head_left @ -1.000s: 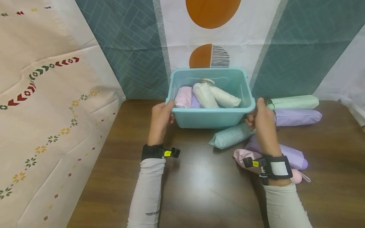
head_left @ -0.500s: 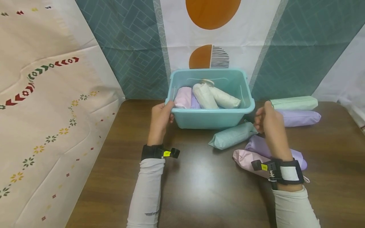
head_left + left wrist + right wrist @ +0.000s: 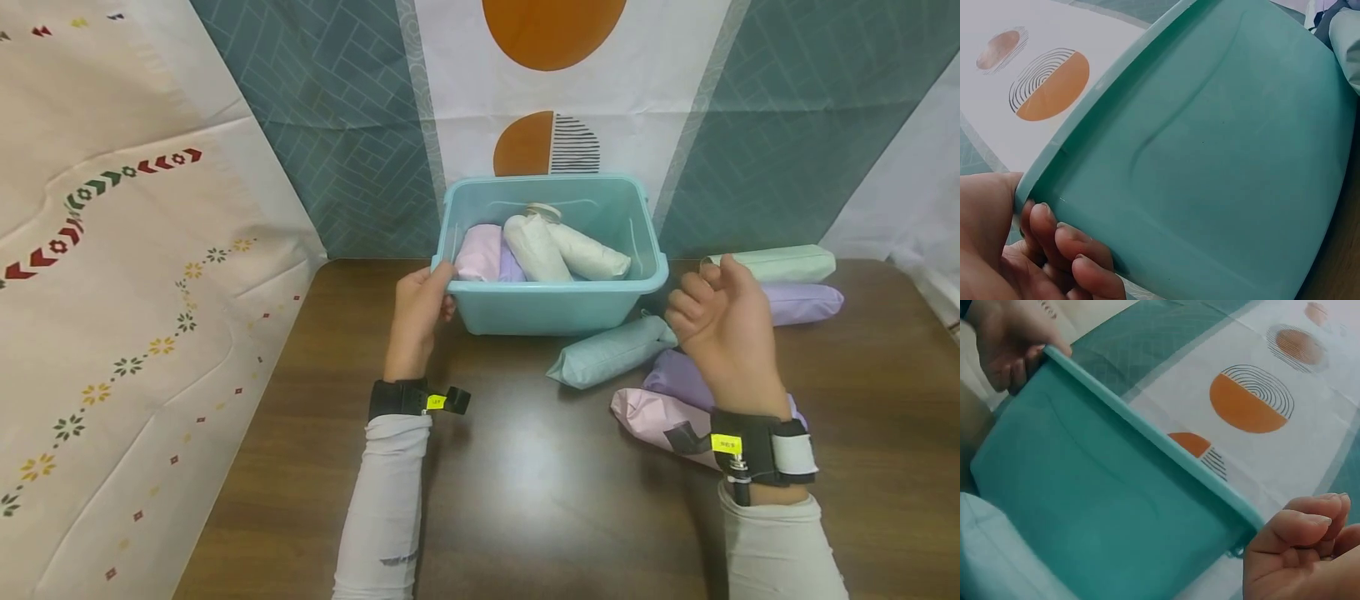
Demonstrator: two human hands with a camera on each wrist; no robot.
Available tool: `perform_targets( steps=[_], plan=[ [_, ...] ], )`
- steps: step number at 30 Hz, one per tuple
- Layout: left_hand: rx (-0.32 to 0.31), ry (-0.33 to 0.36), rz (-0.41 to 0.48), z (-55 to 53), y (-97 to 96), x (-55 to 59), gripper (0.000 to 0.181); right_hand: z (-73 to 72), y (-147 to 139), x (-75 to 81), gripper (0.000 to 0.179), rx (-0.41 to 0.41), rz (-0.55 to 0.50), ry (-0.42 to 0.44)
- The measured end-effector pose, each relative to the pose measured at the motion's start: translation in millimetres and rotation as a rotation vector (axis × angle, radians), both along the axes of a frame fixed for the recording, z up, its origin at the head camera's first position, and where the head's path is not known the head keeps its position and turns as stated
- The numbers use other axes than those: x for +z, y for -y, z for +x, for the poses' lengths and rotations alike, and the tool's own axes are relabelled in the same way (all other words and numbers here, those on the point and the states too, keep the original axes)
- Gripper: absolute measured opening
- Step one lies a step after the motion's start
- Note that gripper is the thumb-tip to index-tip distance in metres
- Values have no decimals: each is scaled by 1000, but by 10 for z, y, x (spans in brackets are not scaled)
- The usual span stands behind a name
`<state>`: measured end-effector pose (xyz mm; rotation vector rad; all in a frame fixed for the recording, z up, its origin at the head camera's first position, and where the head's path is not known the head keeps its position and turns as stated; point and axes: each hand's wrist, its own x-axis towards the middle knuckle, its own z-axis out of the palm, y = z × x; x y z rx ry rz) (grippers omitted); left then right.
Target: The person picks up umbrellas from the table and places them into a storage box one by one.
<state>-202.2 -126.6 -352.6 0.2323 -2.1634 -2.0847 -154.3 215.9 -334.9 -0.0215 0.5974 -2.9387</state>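
Observation:
A light blue plastic bin (image 3: 555, 310) stands at the back of the table, holding a pink folded umbrella (image 3: 480, 252), a lavender one (image 3: 511, 265) and two cream ones (image 3: 536, 248). My left hand (image 3: 422, 310) grips its front left corner, thumb over the rim and fingers underneath, as the left wrist view confirms. My right hand (image 3: 727, 329) is raised just off the bin's right corner, palm turned up, fingers loosely curled around nothing. In the right wrist view, a gap separates those fingers (image 3: 1310, 525) from the rim.
Right of the bin lie more folded umbrellas: teal (image 3: 611, 354), pink (image 3: 660, 421), purple (image 3: 678, 379), lavender (image 3: 806, 303) and light green (image 3: 787, 264). The right forearm partly covers some. A patterned cloth (image 3: 360, 167) hangs behind the brown table (image 3: 525, 517).
My right hand has let go of the bin's right corner, moved right and turned palm up. My left hand has kept its grip, and the bin has stayed in place.

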Motion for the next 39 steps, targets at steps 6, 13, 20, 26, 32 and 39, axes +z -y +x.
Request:
perform_targets(
  steps=[6,13,20,26,32,39],
  plan=[
    [10,-5,13,-13,-2,-15,24,32,-110,-115,23,19,70,9],
    [0,-9,18,-12,-24,1,24,121,-414,-255,24,32,186,-11],
    [-2,-8,19,-9,-26,12,24,209,-730,-288,21,-6,465,30],
    [11,-14,38,1,-11,-17,22,254,-836,-295,25,-52,858,-11],
    [25,-32,63,-8,-18,-38,22,326,-882,-331,38,-114,1128,7],
    [19,-33,85,-13,-44,-30,21,443,-938,-355,48,-97,1457,-11]
  ],
)
